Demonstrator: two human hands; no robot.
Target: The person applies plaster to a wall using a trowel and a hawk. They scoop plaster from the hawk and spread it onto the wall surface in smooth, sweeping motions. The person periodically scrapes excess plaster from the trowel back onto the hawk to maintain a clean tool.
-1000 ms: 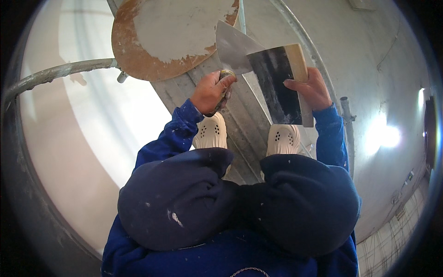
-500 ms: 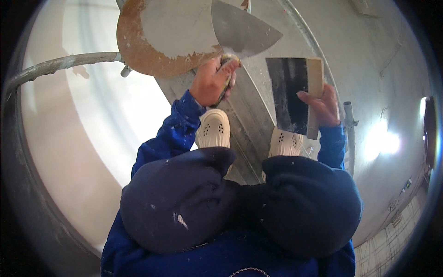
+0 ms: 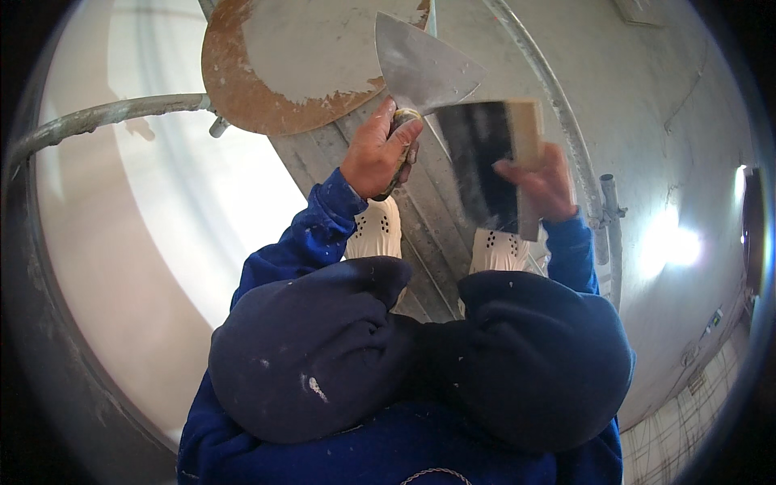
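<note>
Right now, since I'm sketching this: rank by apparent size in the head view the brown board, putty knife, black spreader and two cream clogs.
1. Brown board
2. Black spreader
3. Putty knife
4. Left clog and right clog: partly hidden, too alike to rank

The left hand [image 3: 381,152] is curled tight, its thumb [image 3: 404,136] laid across toward the right hand [image 3: 548,187]. The right hand is held apart and blurred, its thumb [image 3: 509,171] pointed back toward the left; its other fingers are mostly hidden. Behind each hand, a blue-sleeved forearm [image 3: 303,230] is extended forward.
</note>
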